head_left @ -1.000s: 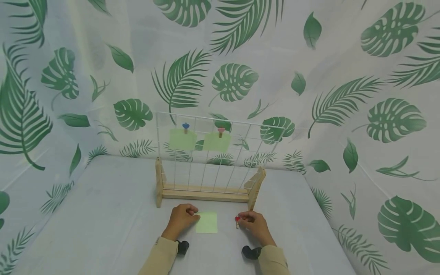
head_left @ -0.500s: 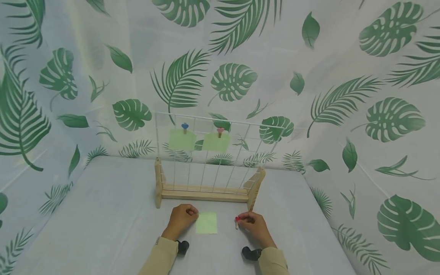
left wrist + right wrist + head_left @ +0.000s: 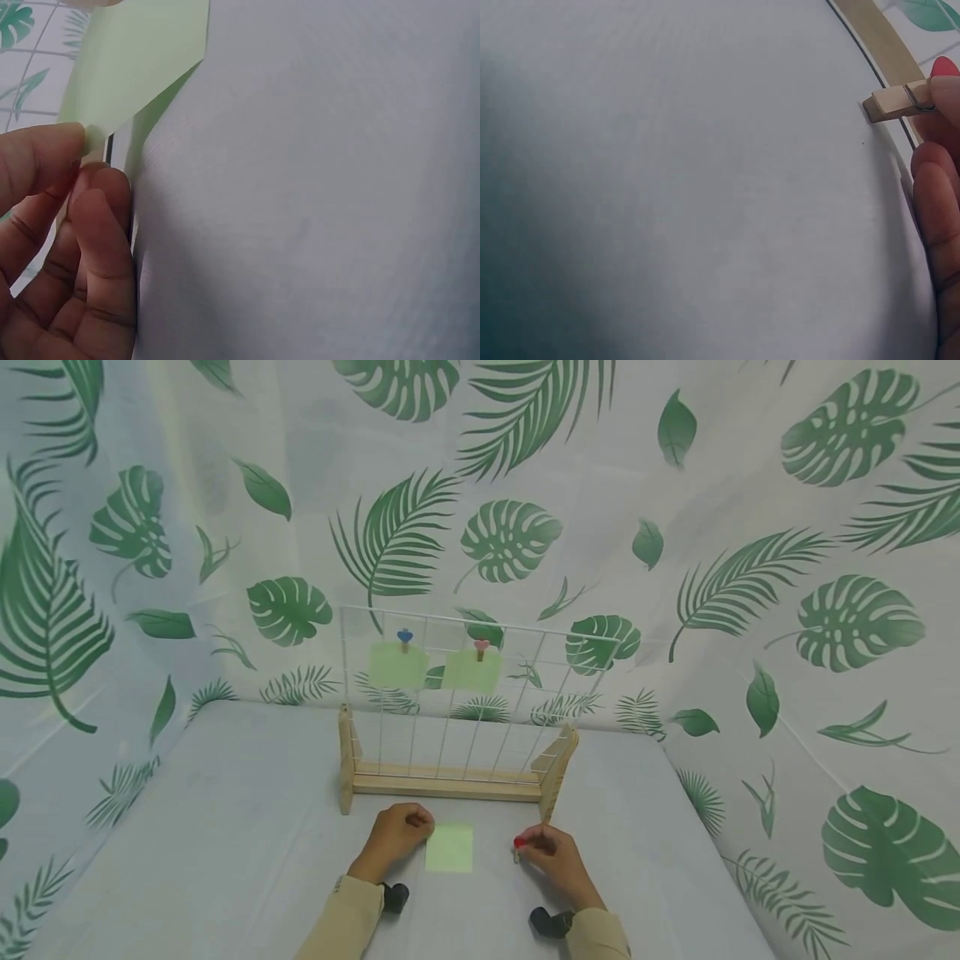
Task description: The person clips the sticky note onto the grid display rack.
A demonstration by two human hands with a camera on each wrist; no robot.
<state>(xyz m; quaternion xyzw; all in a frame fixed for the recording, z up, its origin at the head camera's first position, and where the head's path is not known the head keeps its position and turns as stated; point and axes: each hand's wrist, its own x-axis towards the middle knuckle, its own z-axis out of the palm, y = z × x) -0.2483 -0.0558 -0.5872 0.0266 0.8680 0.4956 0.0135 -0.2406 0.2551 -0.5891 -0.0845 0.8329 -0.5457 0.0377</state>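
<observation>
In the head view, my left hand (image 3: 393,839) pinches the left upper corner of a square light green paper note (image 3: 450,849) just above the table. The left wrist view shows the thumb on the note's corner (image 3: 135,67), with its near edge raised off the cloth. My right hand (image 3: 552,853) holds a small wooden clothespin (image 3: 900,100) with a red ornament (image 3: 519,842) between thumb and fingers. Its wooden tip points away from the hand, and the fingers cover the ornament in part. Hand and clothespin are apart from the note.
Behind the hands stands a white wire grid (image 3: 517,693) in a wooden stand (image 3: 450,787). Two green notes hang on it, the left note (image 3: 398,668) under a blue clothespin (image 3: 405,638), the right note (image 3: 471,672) under a pink clothespin (image 3: 482,647). White cloth (image 3: 247,843) covers the table.
The clothespin in my right hand has tilted slightly and dropped a little toward me. My left hand keeps its grip on the note, almost unmoved.
</observation>
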